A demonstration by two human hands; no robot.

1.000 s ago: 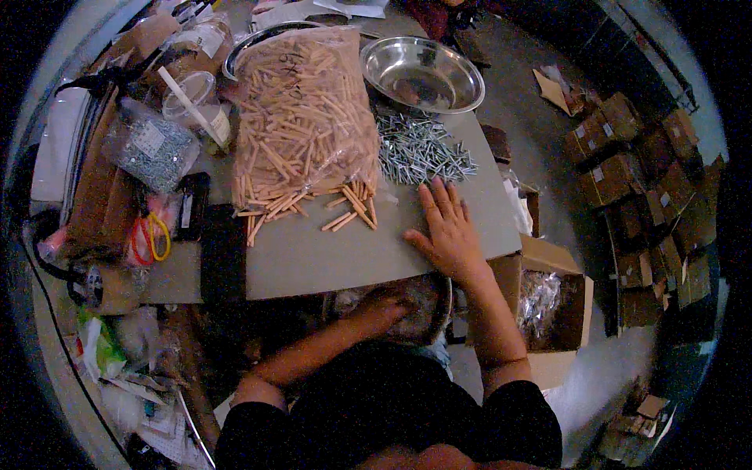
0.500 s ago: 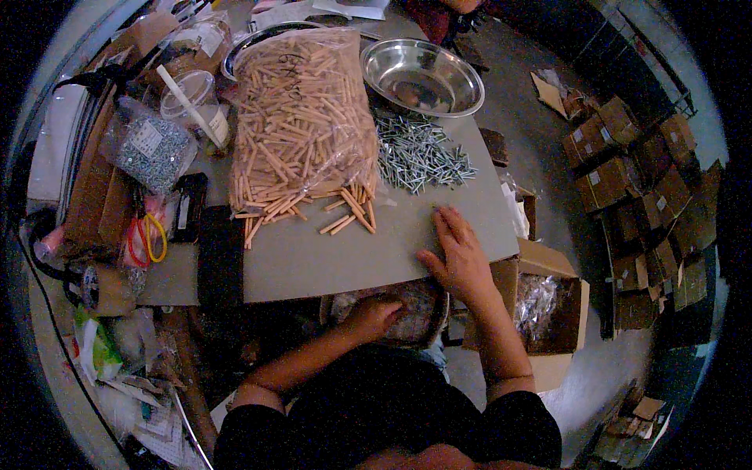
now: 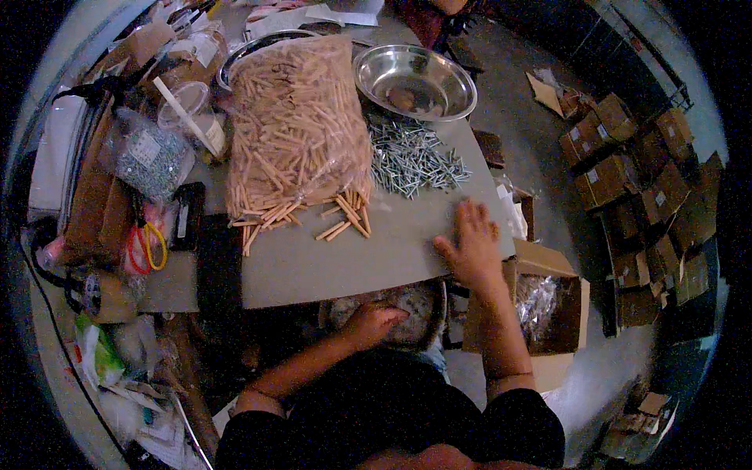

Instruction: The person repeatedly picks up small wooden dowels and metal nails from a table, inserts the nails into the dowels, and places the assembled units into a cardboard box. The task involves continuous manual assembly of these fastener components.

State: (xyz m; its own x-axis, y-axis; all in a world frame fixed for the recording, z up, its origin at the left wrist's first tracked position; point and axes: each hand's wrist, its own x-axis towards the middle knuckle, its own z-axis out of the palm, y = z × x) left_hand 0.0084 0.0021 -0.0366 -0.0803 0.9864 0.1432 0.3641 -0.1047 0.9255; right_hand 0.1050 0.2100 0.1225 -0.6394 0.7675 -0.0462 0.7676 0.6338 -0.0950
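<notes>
Right hand point(image 3: 472, 247) flat on table point(image 3: 313, 262)

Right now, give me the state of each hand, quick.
Left hand: reaching into the bowl at the lap, grip cannot be told.
Right hand: open, flat on the table edge, holding nothing.

Clear dowel bag point(image 3: 296, 129) on table; brown boxes point(image 3: 634, 180) right
</notes>
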